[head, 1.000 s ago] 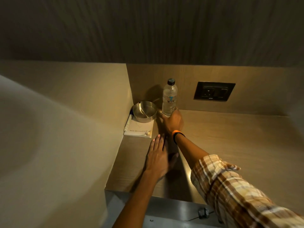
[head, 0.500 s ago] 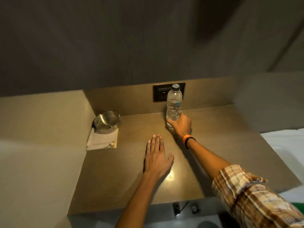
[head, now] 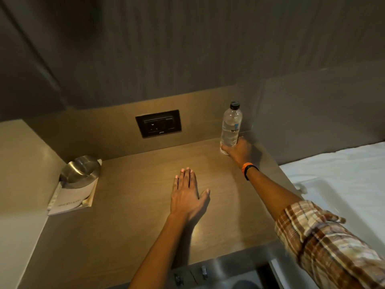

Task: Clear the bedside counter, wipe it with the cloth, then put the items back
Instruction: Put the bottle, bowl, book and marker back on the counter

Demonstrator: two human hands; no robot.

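Observation:
A clear plastic water bottle (head: 230, 126) with a black cap stands upright at the back right corner of the brown bedside counter (head: 133, 222). My right hand (head: 239, 150) grips its base; an orange and black band circles that wrist. My left hand (head: 187, 195) lies flat on the middle of the counter, fingers together and thumb out, holding nothing. In the back left corner a round steel ashtray (head: 80, 171) sits on a white booklet (head: 71, 198). No cloth shows.
A black socket plate (head: 158, 123) is set in the low back panel. A beige side wall (head: 18, 163) bounds the counter on the left. A white bed sheet (head: 337, 170) lies to the right. Metal fittings (head: 203, 270) show below the front edge.
My right hand has carried the bottle from beside the ashtray to the back right corner of the counter. My left hand has stayed flat on the counter.

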